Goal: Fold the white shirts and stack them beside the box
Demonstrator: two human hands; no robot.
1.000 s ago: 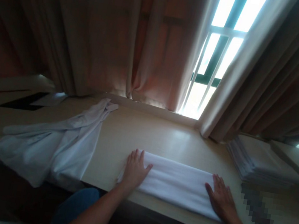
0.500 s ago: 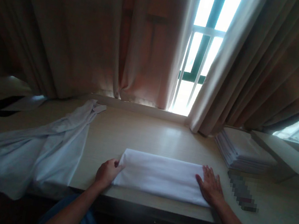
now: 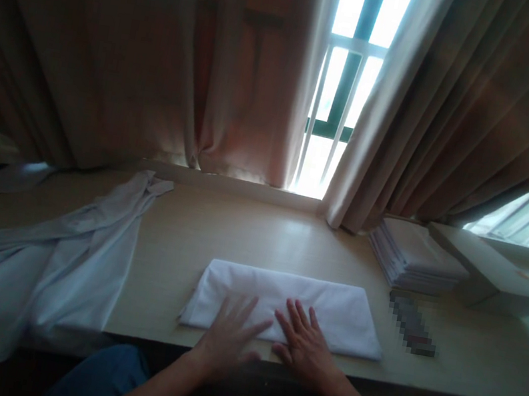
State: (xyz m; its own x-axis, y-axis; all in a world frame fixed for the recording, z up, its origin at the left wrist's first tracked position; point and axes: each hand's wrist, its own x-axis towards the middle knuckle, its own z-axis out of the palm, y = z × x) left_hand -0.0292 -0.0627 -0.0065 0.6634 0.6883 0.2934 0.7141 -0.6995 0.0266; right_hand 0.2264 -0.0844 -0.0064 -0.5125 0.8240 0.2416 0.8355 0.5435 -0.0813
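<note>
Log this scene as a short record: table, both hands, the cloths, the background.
Table: pale
Left hand: blurred, fingers spread over folded white cloth; contact unclear
Right hand: fingers spread over same cloth
Left side: loose white cloth, overhanging near edge
Right side: stack of folded white cloths, beside pale box
Background: window between curtains

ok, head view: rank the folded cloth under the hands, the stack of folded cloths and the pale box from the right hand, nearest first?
1. Folded cloth: partly beneath the right hand.
2. Stack of folded cloths: to the right, farther back on the desk.
3. Pale box: also back right, beyond the stack.
</note>
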